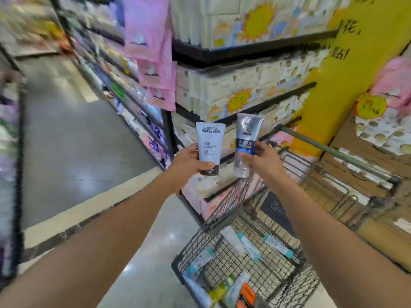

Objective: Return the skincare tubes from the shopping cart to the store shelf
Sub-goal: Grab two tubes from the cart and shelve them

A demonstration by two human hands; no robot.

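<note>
Tubes stand upright, caps down, one in each closed grip: the left hand (189,158) holds a white tube (210,145) reading "L'OREAL MEN EXPERT", the right hand (261,157) a silver tube (246,141) marked "MEN". The shelf (124,103) of toiletries runs toward ten o'clock, nearer the left hand; more tubes lie in the shopping cart (200,245) at five o'clock.
</note>
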